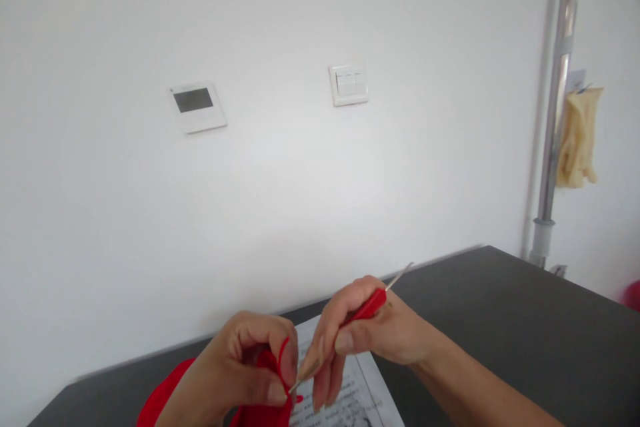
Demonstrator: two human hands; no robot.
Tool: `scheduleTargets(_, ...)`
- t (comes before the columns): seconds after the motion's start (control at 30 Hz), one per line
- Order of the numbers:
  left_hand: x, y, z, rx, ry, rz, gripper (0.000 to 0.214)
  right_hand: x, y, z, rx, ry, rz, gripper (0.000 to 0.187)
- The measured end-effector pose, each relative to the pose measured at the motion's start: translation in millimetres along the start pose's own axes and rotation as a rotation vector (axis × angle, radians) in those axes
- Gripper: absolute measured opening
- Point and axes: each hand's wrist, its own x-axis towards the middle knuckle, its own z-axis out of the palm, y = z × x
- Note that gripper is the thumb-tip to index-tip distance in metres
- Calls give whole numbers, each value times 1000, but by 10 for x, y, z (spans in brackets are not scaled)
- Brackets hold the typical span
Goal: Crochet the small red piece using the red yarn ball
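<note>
My left hand (pixel 240 367) is closed, pinching a piece of red crochet work (pixel 263 410) with red yarn looped over the forefinger. My right hand (pixel 360 333) is closed on a crochet hook (pixel 367 307) with a red grip and a metal shaft; its tip meets the red work between my two hands. Both hands hover low in the view above a printed paper sheet (pixel 363 397) lying on the dark table (pixel 500 327).
A white wall fills most of the view, bearing a small wall panel with a screen (pixel 197 107) and a light switch (pixel 349 85). At the right stands a metal pole (pixel 555 120) with pale gloves (pixel 579 140) hanging beside it. A red object (pixel 633 295) shows at the table's far right edge.
</note>
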Motion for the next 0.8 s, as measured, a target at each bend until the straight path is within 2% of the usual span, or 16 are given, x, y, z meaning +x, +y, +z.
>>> scheduleTargets(0.17, -11, 13, -15, -151, 30, 17, 23, 108, 202, 107, 179, 147, -140, 27)
scheduleTargets(0.27, -12, 25, -50, -150, 75, 23, 23, 88, 215, 202, 66, 190, -253, 23)
scheduleTargets(0.37, -5, 37, -58, -137, 66, -16, 23, 16, 133, 263, -334, 183, -423, 15)
scheduleTargets(0.47, -1, 42, -29, -161, 79, -47, 25, -31, 16, 259, -950, 62, -657, 15)
scheduleTargets(0.57, -8, 36, 12, -206, 110, -75, 25, -21, -51, 191, -1340, -25, -833, 15)
scheduleTargets(0.67, -7, 26, 46, -221, 140, -103, 24, 1, -71, 112, -1549, -69, -974, 14)
scheduleTargets(0.8, 29, 24, 77, -186, 175, -90, 24, -18, -103, 59, -1730, -42, -961, 14)
